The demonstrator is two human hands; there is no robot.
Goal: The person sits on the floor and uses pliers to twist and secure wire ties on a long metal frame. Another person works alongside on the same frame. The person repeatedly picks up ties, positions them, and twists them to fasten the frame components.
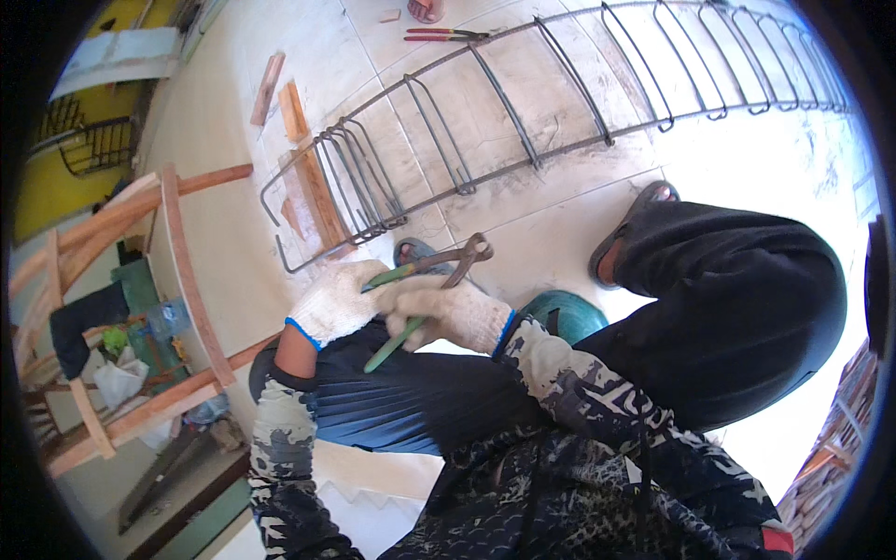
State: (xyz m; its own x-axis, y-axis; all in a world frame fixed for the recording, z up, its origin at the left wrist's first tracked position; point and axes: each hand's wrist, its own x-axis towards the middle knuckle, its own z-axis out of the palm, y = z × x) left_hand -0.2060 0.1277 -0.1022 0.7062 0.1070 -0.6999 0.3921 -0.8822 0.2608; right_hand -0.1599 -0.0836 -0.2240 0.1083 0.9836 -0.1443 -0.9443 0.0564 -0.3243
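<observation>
Head view: both hands wear pale knitted gloves with blue cuffs, probably against rough steel. Fingers of the left hand (336, 303) close about the end of the upper handle of green-handled pincers (446, 258); those of the right hand (453, 313) curl round the lower handle. Fingertips overlap and blur; cannot tell whether they pinch anything else. Handles stand spread, one hand to each, a hold that seems to give separate control of each lever. Pincer head points away from the body, up and right of the gloves, above the floor; nothing visible in its bite.

Just beyond: a rebar cage (504, 105) lies across the tiles, apart from the tool. Its near-left end crosses a wooden block (317, 196), which likely props the bars off the floor. Several stirrups bunch at that end; the others stand spaced along the long bars.

Under the right forearm: a green rounded object (560, 313), kind unclear. Knees are bent wide, apparently to keep the lap low and the hands free.

Farther out: red-handled pincers (443, 35) lie beside the cage's far side, within reach of the bare foot (427, 10) there. Left: a wooden frame (187, 271).
</observation>
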